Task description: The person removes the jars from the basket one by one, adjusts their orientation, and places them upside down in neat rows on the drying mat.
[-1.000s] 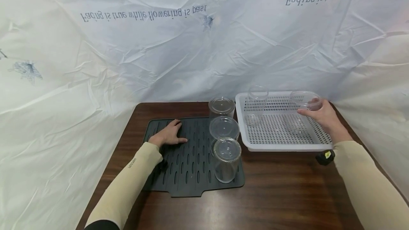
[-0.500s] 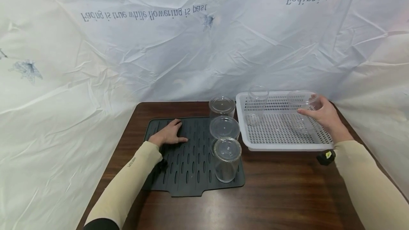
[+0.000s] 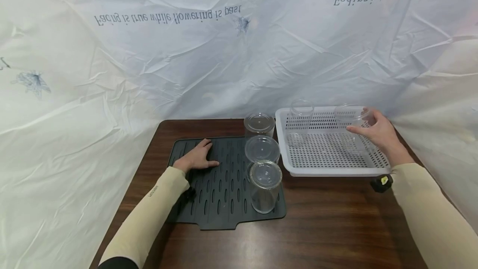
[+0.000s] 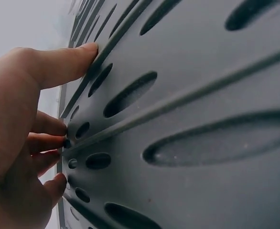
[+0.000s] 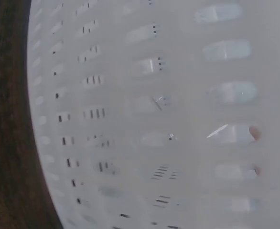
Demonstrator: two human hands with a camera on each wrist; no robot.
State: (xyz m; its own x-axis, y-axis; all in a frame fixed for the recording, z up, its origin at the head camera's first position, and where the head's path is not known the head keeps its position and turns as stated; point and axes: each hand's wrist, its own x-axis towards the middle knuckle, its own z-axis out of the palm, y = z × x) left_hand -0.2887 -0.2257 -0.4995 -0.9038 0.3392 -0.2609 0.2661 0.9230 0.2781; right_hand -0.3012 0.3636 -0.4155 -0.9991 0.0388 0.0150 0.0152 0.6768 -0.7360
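My right hand (image 3: 379,132) grips a wide clear cup (image 3: 345,119) near its rim, inside the right part of the white perforated basket (image 3: 336,172). In the right wrist view the basket wall (image 5: 188,114) fills most of the picture, and only bits of a fingertip (image 5: 254,132) show through its slots. My left hand (image 3: 196,157) rests on the black slotted mat (image 3: 220,219), fingers spread and relaxed. The left wrist view shows its fingertips (image 4: 90,46) touching the ribbed mat surface (image 4: 216,138). A tall clear cup (image 3: 300,121) stands in the basket's left part.
Three clear containers line the mat's right side: a front one (image 3: 265,194), a middle one (image 3: 261,146) and a back one (image 3: 259,123). They stand close to the basket's left rim. Brown wooden tabletop (image 3: 317,223) lies in front; a pale sheet (image 3: 209,65) hangs behind.
The cup in my right hand has shifted slightly left and farther from me, its rim a little higher in view. My left hand and the containers on the mat stay still.
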